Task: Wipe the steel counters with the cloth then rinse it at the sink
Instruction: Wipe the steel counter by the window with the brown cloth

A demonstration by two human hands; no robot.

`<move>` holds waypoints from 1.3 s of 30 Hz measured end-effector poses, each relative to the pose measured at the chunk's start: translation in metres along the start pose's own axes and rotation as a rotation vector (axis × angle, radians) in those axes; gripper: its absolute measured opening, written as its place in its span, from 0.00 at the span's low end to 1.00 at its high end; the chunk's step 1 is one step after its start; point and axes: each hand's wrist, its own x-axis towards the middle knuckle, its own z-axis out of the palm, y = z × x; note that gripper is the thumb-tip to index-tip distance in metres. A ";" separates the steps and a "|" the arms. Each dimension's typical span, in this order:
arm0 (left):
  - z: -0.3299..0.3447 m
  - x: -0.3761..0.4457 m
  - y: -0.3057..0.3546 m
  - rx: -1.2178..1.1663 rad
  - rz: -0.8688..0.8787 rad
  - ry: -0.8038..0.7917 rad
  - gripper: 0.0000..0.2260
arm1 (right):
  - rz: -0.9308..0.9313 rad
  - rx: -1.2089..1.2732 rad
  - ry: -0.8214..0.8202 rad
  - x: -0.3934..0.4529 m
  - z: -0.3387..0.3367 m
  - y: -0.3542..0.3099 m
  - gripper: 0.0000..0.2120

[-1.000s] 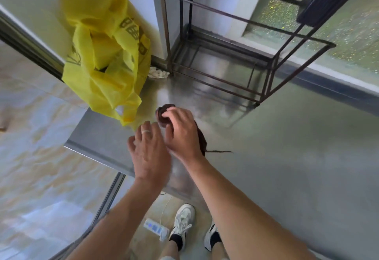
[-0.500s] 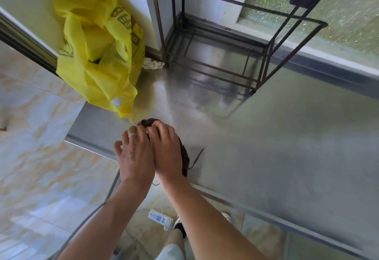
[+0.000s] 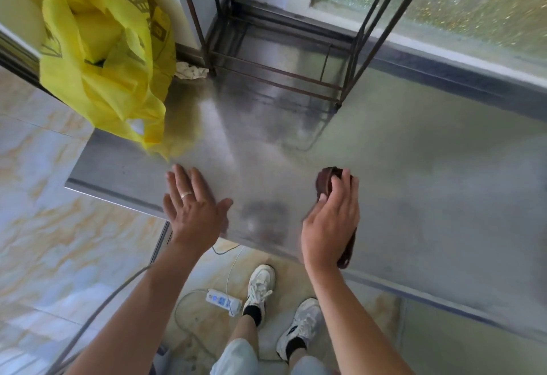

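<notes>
A dark brown cloth [image 3: 325, 181] lies on the steel counter [image 3: 414, 191] near its front edge. My right hand [image 3: 331, 220] presses flat on top of the cloth, fingers fairly straight; the cloth shows beyond my fingertips and below my wrist. My left hand [image 3: 192, 206], wearing a ring, lies flat with spread fingers on the bare steel at the counter's front left corner, well apart from the cloth. No sink is in view.
A yellow plastic bag [image 3: 103, 49] sits at the counter's back left corner, next to a crumpled white rag [image 3: 191, 71]. A dark metal frame rack [image 3: 296, 49] stands at the back. On the tiled floor lie a power strip [image 3: 223, 302] and cables, beside my shoes.
My right hand slid the cloth from the left corner to the right along the front edge. My left hand left the cloth and spread flat on the steel.
</notes>
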 end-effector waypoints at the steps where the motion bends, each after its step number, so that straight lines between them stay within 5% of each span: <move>1: 0.001 -0.001 0.002 -0.003 0.002 0.007 0.43 | 0.005 0.004 -0.005 -0.001 0.001 -0.005 0.20; 8: -0.004 -0.005 0.000 -0.058 0.035 0.053 0.42 | -0.222 0.051 -0.159 -0.024 0.014 -0.048 0.23; 13: -0.026 0.000 -0.022 -0.113 0.110 0.230 0.18 | -0.352 0.127 -0.259 -0.052 0.028 -0.089 0.24; 19: -0.035 0.007 -0.029 -0.050 0.176 0.255 0.14 | -0.540 0.232 -0.418 -0.074 0.043 -0.124 0.22; 25: -0.021 -0.001 -0.021 0.003 0.161 0.216 0.17 | -0.731 0.208 -0.399 -0.049 0.027 -0.065 0.16; 39: 0.060 -0.086 0.126 0.151 0.497 0.109 0.33 | -0.489 0.032 -0.242 0.002 -0.075 0.120 0.16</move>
